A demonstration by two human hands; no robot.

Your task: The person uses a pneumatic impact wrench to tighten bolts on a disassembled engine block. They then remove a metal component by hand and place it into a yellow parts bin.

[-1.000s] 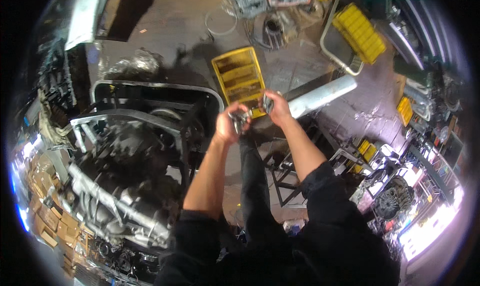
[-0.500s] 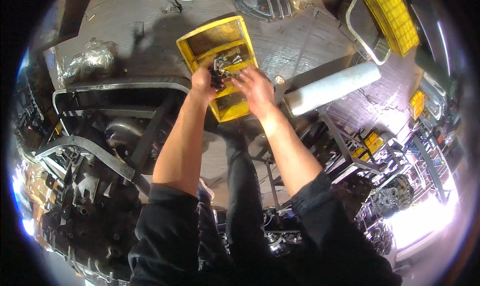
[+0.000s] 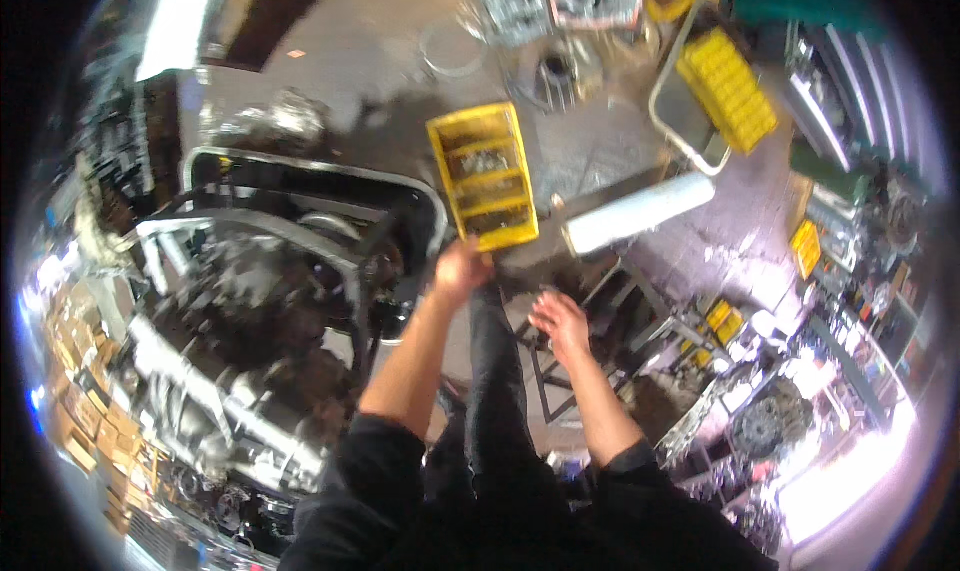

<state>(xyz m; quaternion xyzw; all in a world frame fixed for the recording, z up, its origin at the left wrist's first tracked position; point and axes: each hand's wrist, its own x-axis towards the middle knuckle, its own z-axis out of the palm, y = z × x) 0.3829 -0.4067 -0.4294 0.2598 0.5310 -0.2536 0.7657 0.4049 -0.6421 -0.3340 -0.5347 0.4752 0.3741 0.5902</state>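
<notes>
A yellow divided tray (image 3: 528, 171) lies on the work surface ahead of me, with small metal parts (image 3: 484, 161) in one of its compartments. My left hand (image 3: 462, 271) is just off the tray's near edge. It is blurred, and its fingers are mostly hidden, so I cannot tell whether it holds anything. Farther right and closer to me, my right hand (image 3: 562, 323) hovers with its fingers apart and nothing visible in them.
On the left stands a metal frame (image 3: 440, 206) beside a large dark mechanical assembly (image 3: 260, 301). A pale cylinder (image 3: 640, 214) lies right of the tray. Yellow bins (image 3: 727, 91) sit at the far right, and black metal stands (image 3: 610, 316) rise near my right hand.
Both hands have drawn back out of the tray toward me, and the right has moved away from the left. The whole view has shifted.
</notes>
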